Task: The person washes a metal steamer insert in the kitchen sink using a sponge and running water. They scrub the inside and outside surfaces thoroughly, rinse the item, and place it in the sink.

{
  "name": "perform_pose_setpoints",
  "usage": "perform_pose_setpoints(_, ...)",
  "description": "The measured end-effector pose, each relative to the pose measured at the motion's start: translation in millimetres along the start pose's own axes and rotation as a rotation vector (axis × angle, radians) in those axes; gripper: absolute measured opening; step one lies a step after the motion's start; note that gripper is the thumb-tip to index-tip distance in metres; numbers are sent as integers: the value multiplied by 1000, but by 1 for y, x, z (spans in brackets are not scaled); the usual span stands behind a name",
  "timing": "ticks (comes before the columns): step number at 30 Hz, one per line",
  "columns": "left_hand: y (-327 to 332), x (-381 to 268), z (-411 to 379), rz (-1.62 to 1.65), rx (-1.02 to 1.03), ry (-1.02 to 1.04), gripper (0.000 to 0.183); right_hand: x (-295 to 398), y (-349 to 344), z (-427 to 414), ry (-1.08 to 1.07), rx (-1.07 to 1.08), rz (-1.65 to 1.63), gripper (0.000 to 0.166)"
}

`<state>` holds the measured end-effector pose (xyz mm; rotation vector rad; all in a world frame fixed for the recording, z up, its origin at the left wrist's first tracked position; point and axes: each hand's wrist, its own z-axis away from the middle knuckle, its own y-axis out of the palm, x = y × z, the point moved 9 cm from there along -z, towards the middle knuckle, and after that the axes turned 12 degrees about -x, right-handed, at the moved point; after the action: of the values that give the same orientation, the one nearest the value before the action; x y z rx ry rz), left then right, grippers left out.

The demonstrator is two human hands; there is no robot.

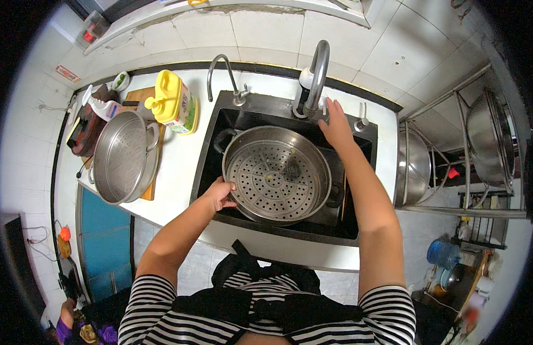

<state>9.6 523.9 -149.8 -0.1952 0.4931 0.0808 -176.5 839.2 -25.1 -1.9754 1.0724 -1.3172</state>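
Note:
A round metal steamer basket (266, 189) with a perforated base sits in the dark sink (206, 172). Inside it, right of centre, lies a steel wool scrubber (292, 169). My left hand (221, 195) grips the basket's lower left rim, some fingers out of sight. With fingers spread, my right hand (336, 125) is raised beside the base of the large curved faucet (320, 77); whether it touches the small lever there I cannot tell. A black side handle (335, 195) shows at the right of the basket, another (224, 140) at its left.
Left on the counter stand a second steamer pot (122, 159) on a wooden board (149, 189), a yellow detergent jug (176, 103) and a white spray bottle (103, 105). A thin faucet (225, 58) rises behind the sink. At right is a metal rack (464, 211) with large pans.

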Motion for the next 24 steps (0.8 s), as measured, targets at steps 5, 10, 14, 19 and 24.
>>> perform_pose_setpoints(5,-2,-1,26,45,-11,3,57,-8,29,-22,-121,202,199,33)
perform_pose_setpoints(10,2,-4,52,124,3,46,66,-11,21,-43,-132,187,128,28)
perform_pose_setpoints(14,3,3,59,176,10,85,75,-26,24,-60,-27,139,41,27)
perform_pose_setpoints(19,6,11,67,161,-31,141,82,-34,27,-69,-12,109,-3,28)
perform_pose_setpoints(24,10,18,70,158,-56,159,82,-33,18,-56,-2,-169,-134,29)
